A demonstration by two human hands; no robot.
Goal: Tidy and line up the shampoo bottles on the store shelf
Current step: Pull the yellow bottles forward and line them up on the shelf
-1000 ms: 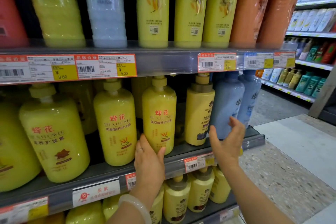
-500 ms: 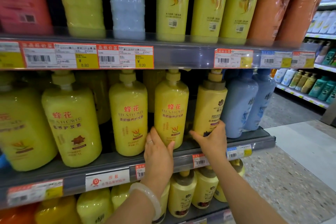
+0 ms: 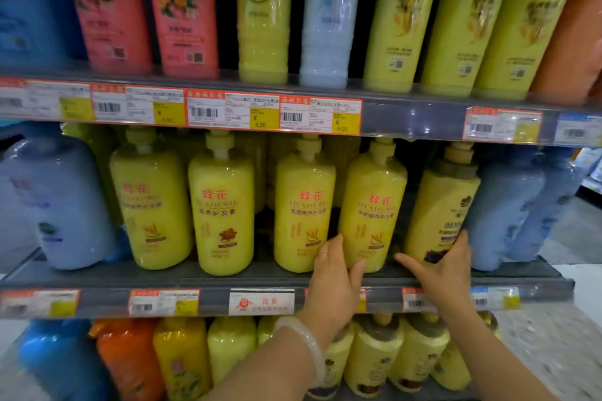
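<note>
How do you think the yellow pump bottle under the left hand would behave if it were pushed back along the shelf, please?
The yellow pump bottle looks full, so probably heavy for its size. Its glossy film wrap may feel slippery to the left hand. Being tall with a pump on top, it might tip if pushed high up; low pressure on the middle shelf seems safer.

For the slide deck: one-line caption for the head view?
Left hand and right hand steady two yellow pump bottles on middle shelf.

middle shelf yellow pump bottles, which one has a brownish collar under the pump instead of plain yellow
The rightmost yellow bottle, beside the blue ones, under the right hand. Its label carries a dark flower; the other four have red characters.
</note>
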